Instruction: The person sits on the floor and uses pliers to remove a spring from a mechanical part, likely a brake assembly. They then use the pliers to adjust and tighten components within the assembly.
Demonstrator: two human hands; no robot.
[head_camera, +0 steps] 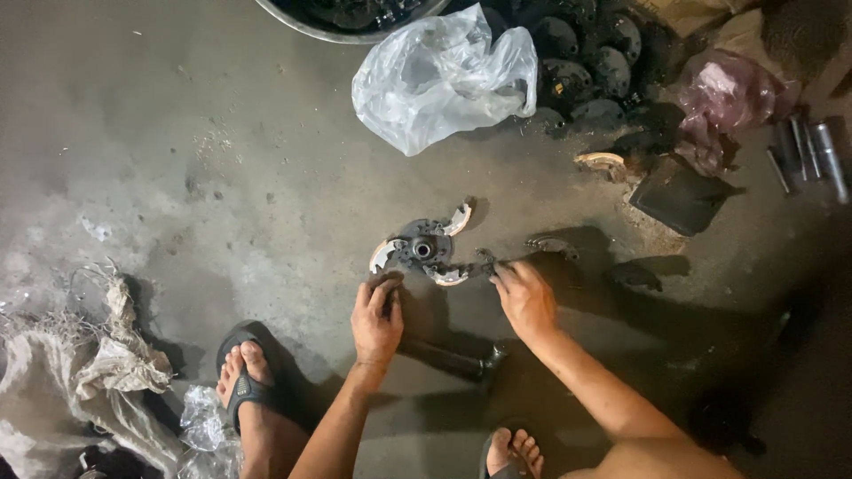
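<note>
Nearest the camera, two sandalled feet (247,381) stand on the concrete floor (222,177), with a dark cylindrical tool (453,359) lying between the forearms. The left hand (376,318) is curled, fingers pressed together on the near-left edge of a clutch hub (423,250), a small dark metal part with a central bore and three pale curved shoes around it; whether it grips something small there cannot be told. The right hand (525,300) pinches a small dark piece (486,262) just beside the hub's right shoe.

The hub lies flat on the floor, just ahead of both hands. It looks stiff, fairly heavy for its size and probably greasy, so slippery; the rim between shoes or the central boss seems the safest place to take hold.

Beyond lie a loose shoe (602,160), a crumpled clear bag (439,75), a heap of dark round parts (586,62) and steel rods (808,151).
</note>
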